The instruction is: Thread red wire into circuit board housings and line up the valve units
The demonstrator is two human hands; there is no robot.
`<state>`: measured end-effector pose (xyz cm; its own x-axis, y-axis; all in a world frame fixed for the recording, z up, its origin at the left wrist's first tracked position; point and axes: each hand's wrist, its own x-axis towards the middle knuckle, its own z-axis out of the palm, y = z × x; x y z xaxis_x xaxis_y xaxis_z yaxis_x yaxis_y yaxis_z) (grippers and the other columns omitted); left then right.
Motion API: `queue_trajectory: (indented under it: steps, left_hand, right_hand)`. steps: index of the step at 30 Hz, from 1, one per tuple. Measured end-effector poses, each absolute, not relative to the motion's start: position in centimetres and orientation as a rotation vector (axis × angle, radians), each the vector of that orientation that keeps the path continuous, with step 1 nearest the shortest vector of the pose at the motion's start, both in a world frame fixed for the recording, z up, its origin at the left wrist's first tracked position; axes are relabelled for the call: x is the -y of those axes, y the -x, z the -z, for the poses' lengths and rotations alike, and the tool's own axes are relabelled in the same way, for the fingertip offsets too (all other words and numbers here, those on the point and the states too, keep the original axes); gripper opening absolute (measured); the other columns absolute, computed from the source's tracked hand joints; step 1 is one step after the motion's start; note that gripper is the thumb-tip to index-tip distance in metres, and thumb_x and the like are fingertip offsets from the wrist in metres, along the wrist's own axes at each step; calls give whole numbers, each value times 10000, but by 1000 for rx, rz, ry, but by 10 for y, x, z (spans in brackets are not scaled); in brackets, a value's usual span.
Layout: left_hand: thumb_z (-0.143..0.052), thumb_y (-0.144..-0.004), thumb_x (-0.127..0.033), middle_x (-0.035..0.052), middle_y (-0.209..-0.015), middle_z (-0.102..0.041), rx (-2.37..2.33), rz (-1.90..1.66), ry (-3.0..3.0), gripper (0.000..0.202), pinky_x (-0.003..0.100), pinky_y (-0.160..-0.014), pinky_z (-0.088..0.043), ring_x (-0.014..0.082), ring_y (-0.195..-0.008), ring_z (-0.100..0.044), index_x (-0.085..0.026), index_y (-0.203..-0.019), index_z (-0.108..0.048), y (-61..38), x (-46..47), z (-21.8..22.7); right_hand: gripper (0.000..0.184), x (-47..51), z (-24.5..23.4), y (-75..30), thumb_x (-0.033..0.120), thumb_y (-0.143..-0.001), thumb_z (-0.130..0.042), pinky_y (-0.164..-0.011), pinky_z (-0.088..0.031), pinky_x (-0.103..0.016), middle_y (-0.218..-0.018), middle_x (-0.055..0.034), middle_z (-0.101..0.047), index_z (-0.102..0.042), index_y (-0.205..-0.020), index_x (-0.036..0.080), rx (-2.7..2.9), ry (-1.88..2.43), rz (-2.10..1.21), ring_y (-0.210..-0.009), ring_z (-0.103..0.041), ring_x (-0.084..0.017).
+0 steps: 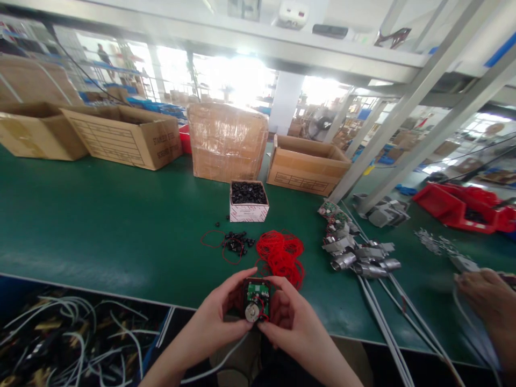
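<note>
Both my hands hold one small assembly at the near edge of the green table: a black housing with a green circuit board, a round silver motor face and a red wire. My left hand grips its left side, fingers curled round it. My right hand grips the right side, thumb near the motor. Just beyond lies a heap of red wire loops. Loose small black parts lie left of that heap, with a small white box of black parts behind.
Cardboard boxes line the table's far side. A row of silver motor assemblies with grey cables lies at right. Another person's hand works at the far right near red bins. A bin of tangled cables sits below left.
</note>
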<state>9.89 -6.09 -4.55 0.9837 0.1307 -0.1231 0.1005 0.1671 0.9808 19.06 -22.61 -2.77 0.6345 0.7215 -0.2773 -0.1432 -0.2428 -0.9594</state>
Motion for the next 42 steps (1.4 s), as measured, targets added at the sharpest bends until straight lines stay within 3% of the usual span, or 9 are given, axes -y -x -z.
queue_trajectory:
  steps: [5,10,14,20,24,29,33,38,42]
  left_hand:
    - [-753,-652,-89,86,-1402,-600,-206,-22,-1342,878,373,-1063,-473,267,-1287,-578,-257,-1452,-434,-98,62,49]
    - [-723,-657,-69,111,-1387,-598,-256,-160,-1479,756,365,-1030,-496,274,-1232,-609,-231,-1368,-522,-98,65,59]
    - [-738,-649,-86,114,-1287,-652,-273,-200,-1504,673,363,-1004,-512,274,-1146,-650,-203,-1289,-566,-99,66,62]
    - [-745,-612,-85,90,-1226,-666,-291,-233,-1451,652,330,-970,-518,279,-1154,-645,-208,-1235,-598,-100,66,58]
    - [-757,-595,-97,95,-1235,-656,-315,-251,-1475,663,328,-943,-521,283,-1137,-643,-206,-1233,-612,-99,65,60]
    - [-739,-614,-86,79,-1226,-659,-307,-274,-1502,647,310,-925,-525,265,-1117,-648,-214,-1235,-612,-100,66,65]
    - [-744,-644,-87,61,-1191,-676,-285,-305,-1526,605,283,-894,-536,244,-1080,-668,-222,-1219,-615,-102,71,58]
    - [-726,-671,-114,48,-1107,-696,-270,-342,-1618,524,276,-854,-544,221,-995,-691,-214,-1175,-629,-104,77,43]
    - [-692,-677,-114,55,-1162,-682,-272,-378,-1693,544,289,-879,-539,225,-1031,-683,-219,-1206,-616,-103,80,41]
  right_hand:
    - [503,236,28,-213,263,-738,-702,-529,-489,-210,-757,22,-609,-592,-1220,175,599,1633,-928,-594,-576,-116]
    - [176,212,21,-256,202,-892,-615,-778,-566,-291,-974,-70,-693,-714,-1031,158,893,1902,-360,-857,-673,-177]
    - [188,162,18,-269,61,-904,-631,-941,-516,-300,-1052,-83,-689,-735,-1036,144,1249,2250,-223,-1005,-646,-189]
    - [168,113,25,-271,6,-861,-591,-783,-518,-331,-941,-142,-655,-740,-876,80,1304,2413,-308,-824,-652,-234]
    - [194,126,11,-274,-32,-829,-613,-749,-504,-278,-900,-86,-647,-742,-861,109,1266,2348,-302,-785,-634,-180]
    - [31,182,1,-274,193,-857,-722,-768,-536,-245,-916,-42,-686,-746,-859,173,1043,1905,-392,-862,-658,-157]
    - [148,225,11,-259,304,-798,-788,-812,-569,-294,-980,-71,-735,-785,-897,193,778,1642,-580,-936,-683,-205]
    - [34,248,18,-223,218,-808,-757,-697,-565,-229,-867,-57,-709,-786,-823,210,735,1562,-437,-790,-675,-167]
    - [113,246,19,-200,169,-853,-653,-599,-509,-188,-814,-49,-655,-760,-822,188,865,1741,-247,-673,-637,-127]
